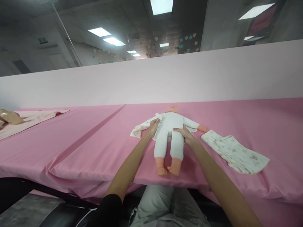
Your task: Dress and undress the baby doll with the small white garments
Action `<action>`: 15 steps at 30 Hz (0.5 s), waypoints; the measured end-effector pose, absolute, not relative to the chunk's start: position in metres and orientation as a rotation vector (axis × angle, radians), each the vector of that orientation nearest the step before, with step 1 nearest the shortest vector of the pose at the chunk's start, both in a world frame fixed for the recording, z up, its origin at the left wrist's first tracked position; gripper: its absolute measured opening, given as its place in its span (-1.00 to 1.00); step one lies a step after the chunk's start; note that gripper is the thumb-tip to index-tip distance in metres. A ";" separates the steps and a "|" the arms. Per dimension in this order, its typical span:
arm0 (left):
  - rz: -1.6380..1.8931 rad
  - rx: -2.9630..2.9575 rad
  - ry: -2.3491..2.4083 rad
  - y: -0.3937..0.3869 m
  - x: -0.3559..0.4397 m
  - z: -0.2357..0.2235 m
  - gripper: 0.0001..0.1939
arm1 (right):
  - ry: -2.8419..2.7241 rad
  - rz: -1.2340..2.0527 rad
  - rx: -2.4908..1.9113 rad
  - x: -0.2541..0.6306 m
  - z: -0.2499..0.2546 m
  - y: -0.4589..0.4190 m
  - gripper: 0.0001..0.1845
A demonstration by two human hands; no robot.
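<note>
The left hand (153,127) grips the shirt (140,128) beside the doll (170,122), whose hip the right hand (186,134) touches, its fingers' grip unclear.

The pink cloth (94,142) before you bears a doll (172,121) between your left hand (153,126) and right hand (187,135), a patterned top (138,130) by your left, folded fabric (236,153) past your right, a pale mat (35,121) far leftward.

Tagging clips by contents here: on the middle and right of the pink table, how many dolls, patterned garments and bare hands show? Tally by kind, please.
Doll: 1
Patterned garments: 2 (garment beside the doll, folded garment at right)
Hands: 2 (left hand, right hand)
Total: 5
</note>
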State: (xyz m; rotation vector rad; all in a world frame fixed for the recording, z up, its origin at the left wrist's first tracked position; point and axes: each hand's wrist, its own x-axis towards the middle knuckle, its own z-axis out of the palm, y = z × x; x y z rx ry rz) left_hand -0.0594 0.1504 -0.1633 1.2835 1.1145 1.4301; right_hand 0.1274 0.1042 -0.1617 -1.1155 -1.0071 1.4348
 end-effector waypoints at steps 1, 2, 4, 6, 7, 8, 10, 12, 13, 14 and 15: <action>1.417 1.283 1.103 0.150 -0.063 -0.164 -0.82 | -1.010 1.440 -1.100 0.128 -0.160 0.103 -0.36; 1.400 1.273 1.099 0.150 -0.066 -0.163 -0.82 | -1.024 1.441 -1.083 0.128 -0.159 0.102 -0.37; 1.375 1.244 1.110 0.149 -0.074 -0.161 -0.80 | -1.055 1.455 -1.046 0.126 -0.158 0.099 -0.36; 1.395 1.276 1.145 0.147 -0.080 -0.157 -0.79 | -1.089 1.466 -1.043 0.121 -0.158 0.095 -0.34; 1.422 1.331 1.164 0.146 -0.080 -0.154 -0.78 | -1.113 1.459 -1.047 0.118 -0.158 0.092 -0.32; 1.450 1.412 1.182 0.144 -0.080 -0.151 -0.78 | -1.143 1.443 -1.048 0.114 -0.158 0.089 -0.31; 1.495 1.613 1.241 0.139 -0.075 -0.145 -0.80 | -1.196 1.386 -1.049 0.107 -0.158 0.084 -0.29; 1.473 1.811 1.337 0.131 -0.065 -0.139 -0.84 | -1.225 1.335 -1.038 0.101 -0.158 0.080 -0.28; 1.432 1.901 1.380 0.125 -0.059 -0.136 -0.82 | -1.233 1.321 -1.027 0.099 -0.159 0.080 -0.28; 1.380 1.984 1.404 0.118 -0.052 -0.133 -0.79 | -1.244 1.312 -1.014 0.098 -0.161 0.080 -0.28; 1.320 2.059 1.400 0.110 -0.044 -0.129 -0.76 | -1.261 1.302 -1.003 0.097 -0.162 0.081 -0.29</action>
